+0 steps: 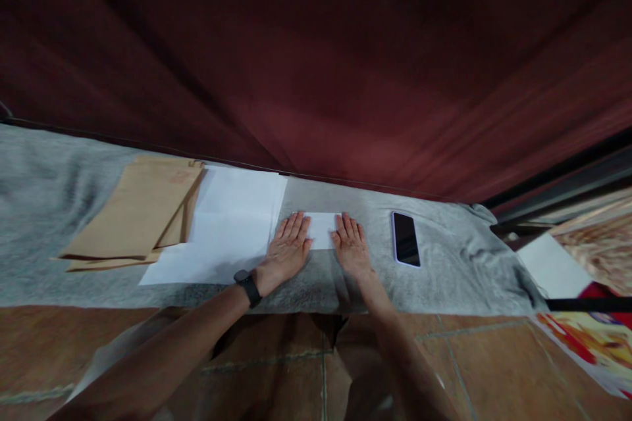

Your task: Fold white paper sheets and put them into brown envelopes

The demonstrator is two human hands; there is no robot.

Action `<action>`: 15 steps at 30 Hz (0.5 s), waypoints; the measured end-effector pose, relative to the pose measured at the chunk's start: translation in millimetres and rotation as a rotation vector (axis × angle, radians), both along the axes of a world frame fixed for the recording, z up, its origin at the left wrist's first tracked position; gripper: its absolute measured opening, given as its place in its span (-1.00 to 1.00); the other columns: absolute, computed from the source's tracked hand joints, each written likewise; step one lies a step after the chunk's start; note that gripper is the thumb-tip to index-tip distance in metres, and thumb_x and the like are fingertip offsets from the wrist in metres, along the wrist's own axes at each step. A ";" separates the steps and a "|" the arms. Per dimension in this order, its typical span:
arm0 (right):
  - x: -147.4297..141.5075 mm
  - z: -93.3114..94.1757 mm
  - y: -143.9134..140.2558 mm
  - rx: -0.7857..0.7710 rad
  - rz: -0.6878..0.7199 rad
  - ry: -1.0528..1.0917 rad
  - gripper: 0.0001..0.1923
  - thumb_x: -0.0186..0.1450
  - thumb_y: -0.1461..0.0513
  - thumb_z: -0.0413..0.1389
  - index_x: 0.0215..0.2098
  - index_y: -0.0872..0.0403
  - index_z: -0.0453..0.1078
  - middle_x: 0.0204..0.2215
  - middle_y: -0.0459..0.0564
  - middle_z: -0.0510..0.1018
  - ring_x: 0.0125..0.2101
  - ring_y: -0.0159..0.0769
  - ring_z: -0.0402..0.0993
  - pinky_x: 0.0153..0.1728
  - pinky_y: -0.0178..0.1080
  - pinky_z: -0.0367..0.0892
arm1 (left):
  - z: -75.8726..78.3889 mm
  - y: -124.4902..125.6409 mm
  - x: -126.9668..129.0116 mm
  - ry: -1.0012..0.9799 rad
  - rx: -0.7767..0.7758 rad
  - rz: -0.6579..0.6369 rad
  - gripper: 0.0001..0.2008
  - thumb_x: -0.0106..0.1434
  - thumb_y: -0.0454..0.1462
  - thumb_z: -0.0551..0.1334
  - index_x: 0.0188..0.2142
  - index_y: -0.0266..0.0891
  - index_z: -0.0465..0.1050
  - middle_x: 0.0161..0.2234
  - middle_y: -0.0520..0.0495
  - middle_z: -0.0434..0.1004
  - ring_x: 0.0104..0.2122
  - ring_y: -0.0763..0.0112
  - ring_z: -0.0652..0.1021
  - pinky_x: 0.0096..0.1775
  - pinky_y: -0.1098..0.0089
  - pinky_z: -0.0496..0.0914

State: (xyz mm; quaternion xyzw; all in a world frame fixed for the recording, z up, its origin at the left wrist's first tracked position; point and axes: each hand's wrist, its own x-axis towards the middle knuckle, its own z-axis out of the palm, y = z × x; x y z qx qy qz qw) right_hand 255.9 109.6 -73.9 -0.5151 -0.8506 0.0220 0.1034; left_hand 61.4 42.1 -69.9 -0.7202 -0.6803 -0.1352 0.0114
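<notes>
A small white piece of paper [322, 230], which looks folded, lies flat on the grey cloth [454, 263] in front of me. My left hand [288, 251] presses on its left side, palm down and fingers stretched out. On its right side rests my right hand [352, 247], likewise flat with the fingers straight. The paper's middle shows between the two hands; its ends are hidden under them. Larger white sheets [232, 217] lie just left of my left hand. A dark watch [247, 286] is on my left wrist.
Brown paper envelopes [135, 210] overlap the sheets at the left. A phone [406, 240] in a pale case lies right of my right hand. Dark red fabric [316, 79] rises behind the cloth. Tiled floor [478, 362] and a colourful printed package [592, 345] are below right.
</notes>
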 end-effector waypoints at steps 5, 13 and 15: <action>13.7 -1.6 2.8 0.000 -0.036 -0.012 -0.42 0.54 0.10 -0.20 0.45 0.16 0.05 0.43 0.19 0.11 0.41 -0.06 0.00 0.36 0.07 -0.04 | -4.5 -2.9 -5.4 -0.022 0.002 0.019 -0.39 0.46 -0.16 -0.08 0.40 -0.45 0.08 0.43 -0.35 0.05 0.42 0.09 0.11 0.36 0.05 0.10; 20.0 12.5 10.4 -0.018 -0.133 0.176 -0.58 0.47 0.18 -0.06 0.20 0.11 0.40 0.11 0.18 0.50 0.08 -0.07 0.42 0.14 -0.08 0.30 | -7.4 -7.1 -4.9 -0.011 0.032 0.040 -0.35 0.44 -0.17 -0.07 0.45 -0.40 -0.07 0.41 -0.32 0.10 0.41 0.09 0.12 0.36 0.04 0.09; 16.3 14.4 10.2 -0.057 -0.155 0.243 -0.60 0.44 0.19 -0.04 0.14 0.12 0.45 0.00 0.17 0.56 -0.05 -0.10 0.51 0.05 -0.13 0.37 | -7.7 -7.5 -4.4 -0.005 0.039 0.039 -0.34 0.44 -0.17 -0.05 0.46 -0.39 -0.10 0.41 -0.31 0.10 0.41 0.10 0.13 0.37 0.06 0.08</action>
